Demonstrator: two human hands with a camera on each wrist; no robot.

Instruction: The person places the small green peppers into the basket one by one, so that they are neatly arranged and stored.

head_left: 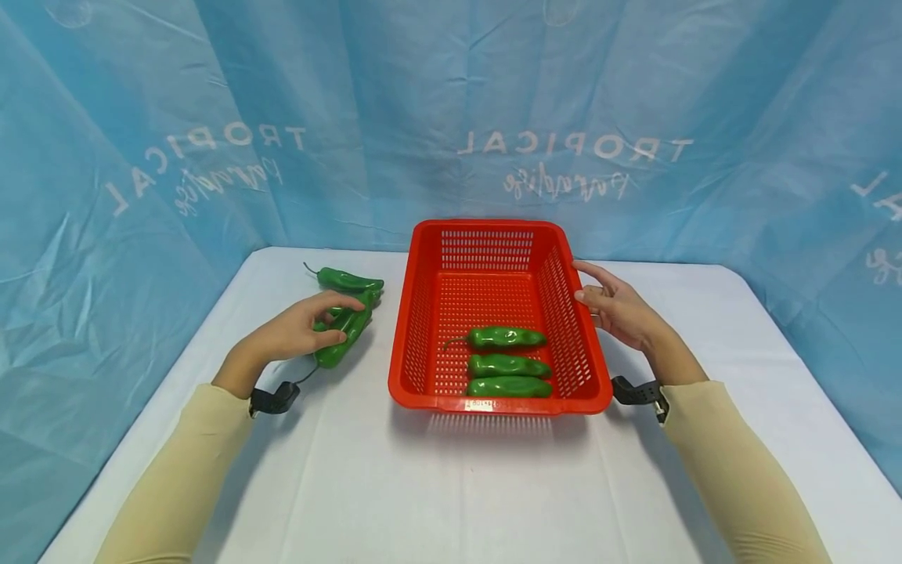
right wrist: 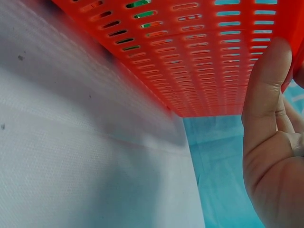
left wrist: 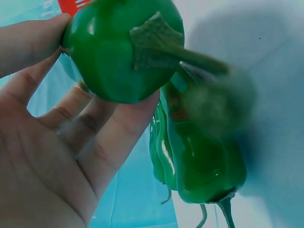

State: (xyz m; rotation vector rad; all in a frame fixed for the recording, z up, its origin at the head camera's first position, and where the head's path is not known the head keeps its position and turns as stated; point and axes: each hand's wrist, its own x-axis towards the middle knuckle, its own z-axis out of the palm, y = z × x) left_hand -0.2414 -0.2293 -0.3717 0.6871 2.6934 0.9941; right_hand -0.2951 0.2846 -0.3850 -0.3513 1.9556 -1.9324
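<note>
My left hand (head_left: pixel 299 325) pinches a glossy green chili pepper (head_left: pixel 344 341) between thumb and fingers, left of the basket. In the left wrist view this pepper (left wrist: pixel 111 54) points its stem toward the camera. More green peppers (head_left: pixel 350 280) lie beside and beyond it; the left hand partly covers them. A red plastic basket (head_left: pixel 401 333) with slotted walls occupies the middle. Three peppers (head_left: pixel 509 366) lie crosswise inside, close to its near wall. On the basket's right rim, my right hand (head_left: pixel 623 313) grips with its thumb against the outer wall (right wrist: pixel 190 57).
A white cloth (head_left: pixel 352 486) covers the table. Blue printed sheeting (head_left: pixel 402 102) hangs behind it and along both sides. Each wrist carries a black strap (head_left: pixel 273 398) with a small device.
</note>
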